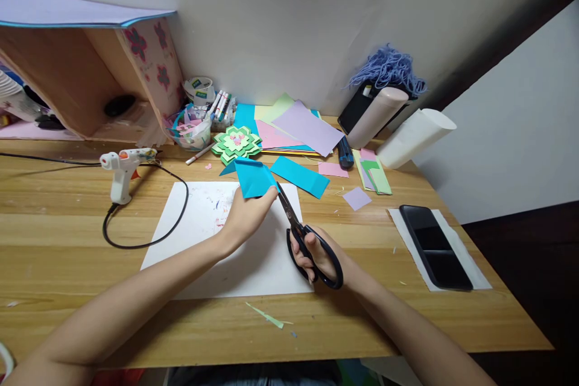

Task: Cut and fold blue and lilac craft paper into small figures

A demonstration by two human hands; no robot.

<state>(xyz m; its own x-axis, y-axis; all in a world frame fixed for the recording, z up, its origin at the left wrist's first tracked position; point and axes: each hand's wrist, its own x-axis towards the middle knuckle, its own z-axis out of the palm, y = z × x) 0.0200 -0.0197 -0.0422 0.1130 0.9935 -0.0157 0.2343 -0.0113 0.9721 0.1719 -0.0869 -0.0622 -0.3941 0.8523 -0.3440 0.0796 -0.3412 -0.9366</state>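
Note:
A folded piece of bright blue paper (254,178) is pinched in my left hand (246,217), raised over a white sheet (199,277) with small colour marks on it. My right hand (319,250) has its fingers through the black handles of a pair of scissors (289,210). The scissor tips point up and left and meet the right edge of the blue paper near my left thumb. Whether the blades are cutting into it I cannot tell. A blue paper strip (300,177) lies on the table just behind.
A layered green paper flower (237,143) lies near a tub of scraps (192,129). A glue gun (122,172) stands at left, its cord looping onto the white sheet. Coloured papers (310,126), a stapler (345,154), paper rolls (416,137) and a phone (434,247) are around.

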